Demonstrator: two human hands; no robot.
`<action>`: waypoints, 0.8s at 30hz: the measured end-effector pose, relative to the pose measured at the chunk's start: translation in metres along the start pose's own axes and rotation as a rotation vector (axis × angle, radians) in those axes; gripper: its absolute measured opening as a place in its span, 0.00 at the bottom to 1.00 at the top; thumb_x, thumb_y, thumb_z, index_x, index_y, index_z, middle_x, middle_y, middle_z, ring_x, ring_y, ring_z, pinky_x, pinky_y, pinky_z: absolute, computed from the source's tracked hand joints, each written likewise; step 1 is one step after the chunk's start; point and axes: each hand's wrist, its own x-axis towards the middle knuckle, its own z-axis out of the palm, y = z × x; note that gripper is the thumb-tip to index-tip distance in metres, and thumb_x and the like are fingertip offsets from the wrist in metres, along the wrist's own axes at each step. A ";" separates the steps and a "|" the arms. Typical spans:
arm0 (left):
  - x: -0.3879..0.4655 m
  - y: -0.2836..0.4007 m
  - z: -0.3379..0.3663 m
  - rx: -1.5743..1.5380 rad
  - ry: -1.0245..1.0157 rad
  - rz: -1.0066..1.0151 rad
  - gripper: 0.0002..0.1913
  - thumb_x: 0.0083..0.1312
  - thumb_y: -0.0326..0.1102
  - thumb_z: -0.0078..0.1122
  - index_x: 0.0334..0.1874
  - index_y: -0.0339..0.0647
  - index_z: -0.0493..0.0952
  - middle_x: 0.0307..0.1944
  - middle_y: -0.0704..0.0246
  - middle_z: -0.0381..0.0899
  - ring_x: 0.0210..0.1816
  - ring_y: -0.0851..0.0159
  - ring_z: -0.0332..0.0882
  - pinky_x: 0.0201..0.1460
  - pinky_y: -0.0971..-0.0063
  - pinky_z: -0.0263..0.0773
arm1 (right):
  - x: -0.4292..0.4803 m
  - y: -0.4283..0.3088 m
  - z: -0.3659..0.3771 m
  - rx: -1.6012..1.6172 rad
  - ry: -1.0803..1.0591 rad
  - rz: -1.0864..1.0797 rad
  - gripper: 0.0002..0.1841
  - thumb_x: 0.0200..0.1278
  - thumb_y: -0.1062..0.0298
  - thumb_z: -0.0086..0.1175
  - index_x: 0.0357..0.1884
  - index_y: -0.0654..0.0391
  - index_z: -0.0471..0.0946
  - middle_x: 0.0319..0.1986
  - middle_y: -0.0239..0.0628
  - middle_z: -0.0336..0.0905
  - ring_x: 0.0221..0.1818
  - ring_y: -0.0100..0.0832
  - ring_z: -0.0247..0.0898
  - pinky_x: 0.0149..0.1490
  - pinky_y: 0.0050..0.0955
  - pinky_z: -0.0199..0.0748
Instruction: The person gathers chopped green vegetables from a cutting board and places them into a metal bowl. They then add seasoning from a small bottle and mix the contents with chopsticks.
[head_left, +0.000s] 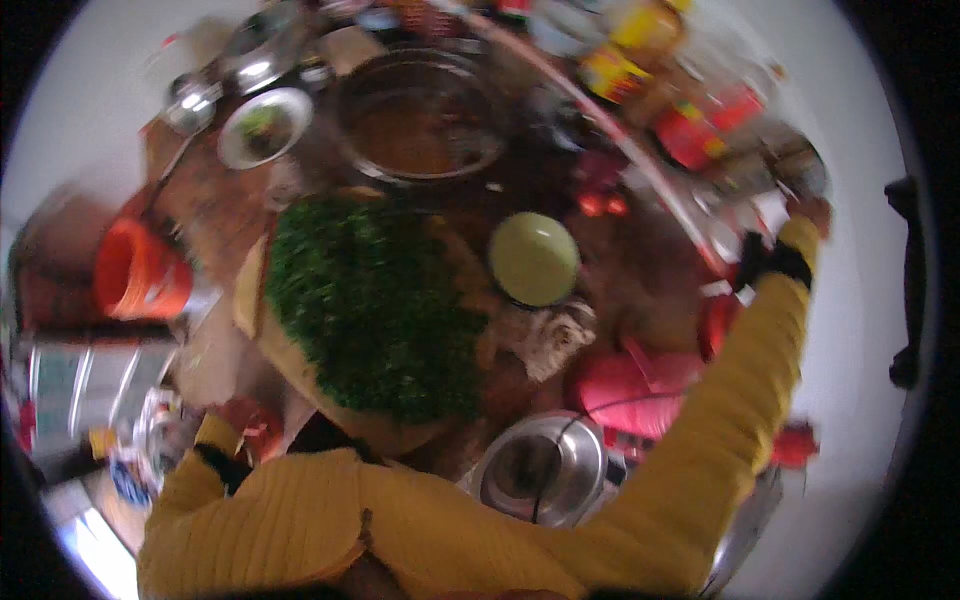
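Observation:
A large heap of chopped green herbs or leafy greens (367, 315) covers a wooden board (285, 367) in front of me. My right hand (814, 214) reaches far out to the upper right, among blurred packets and small items at the wall; what its fingers do is too blurred to tell. My left hand (259, 431) is low on the left, beside the board, near something red; its fingers are blurred. A pale green round bowl or lid (534, 259) lies right of the greens, next to a crumpled cloth (559, 341).
A wide pan of brown liquid (424, 127) stands at the back, with a white bowl (265, 127) and a ladle (190, 105) to its left. An orange bucket (142, 270) lies at the left. A steel pot (540, 469) and a pink container (637, 390) stand at the lower right.

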 end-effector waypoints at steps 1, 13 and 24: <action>-0.013 -0.010 0.001 0.006 0.028 0.006 0.07 0.61 0.34 0.50 0.39 0.40 0.70 0.33 0.62 0.75 0.25 0.57 0.75 0.22 0.69 0.71 | 0.006 -0.009 0.016 0.018 -0.060 -0.069 0.24 0.44 0.51 0.61 0.42 0.55 0.76 0.39 0.37 0.79 0.43 0.41 0.75 0.49 0.37 0.72; -0.030 -0.018 0.031 0.007 0.149 0.163 0.06 0.60 0.36 0.50 0.32 0.41 0.72 0.28 0.65 0.75 0.21 0.65 0.71 0.20 0.75 0.64 | 0.033 -0.028 0.111 0.189 -0.301 -0.297 0.20 0.54 0.62 0.52 0.49 0.59 0.72 0.44 0.42 0.75 0.47 0.41 0.72 0.51 0.37 0.72; 0.030 0.105 0.064 0.154 -0.089 0.483 0.11 0.62 0.37 0.51 0.41 0.36 0.71 0.27 0.69 0.74 0.27 0.70 0.72 0.29 0.78 0.68 | -0.240 0.020 -0.074 1.185 -0.879 -0.190 0.18 0.61 0.63 0.48 0.52 0.59 0.70 0.47 0.38 0.73 0.47 0.33 0.71 0.49 0.33 0.72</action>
